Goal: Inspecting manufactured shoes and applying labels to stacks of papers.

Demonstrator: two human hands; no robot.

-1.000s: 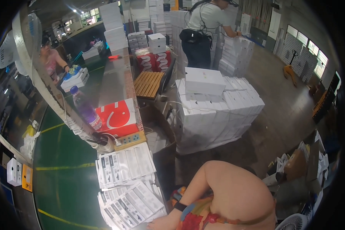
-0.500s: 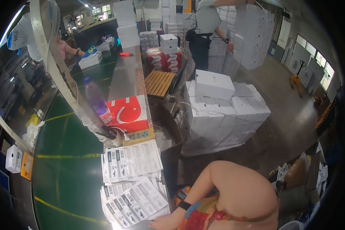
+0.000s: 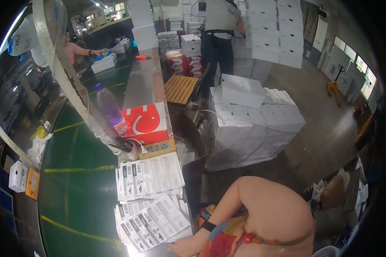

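My right hand (image 3: 185, 247) lies low in the picture beside the right edge of the label sheets (image 3: 156, 223). A dark band (image 3: 208, 226) circles its wrist, and the elbow is bent outward. The fingertips are small and partly cut off by the lower edge, so their grip and anything under them cannot be made out. The printed white sheets lie fanned in a slanted pile. Just behind them is a second, straighter pile of label sheets (image 3: 158, 175). My left hand is out of the picture.
A power strip (image 3: 157, 149), red box (image 3: 146, 122) and purple bottle (image 3: 110, 109) stand behind the sheets. A green conveyor (image 3: 79, 192) runs along the left. White shoeboxes (image 3: 255, 128) are stacked to the right. A co-worker (image 3: 218, 34) stands by tall box stacks; another handles a shoe (image 3: 103, 55).
The view has shifted slightly. The standing co-worker has moved left and turned, while the tall box stack beside them has shifted. The other co-worker's hand reaches over the shoe. My right hand stays by the sheets.
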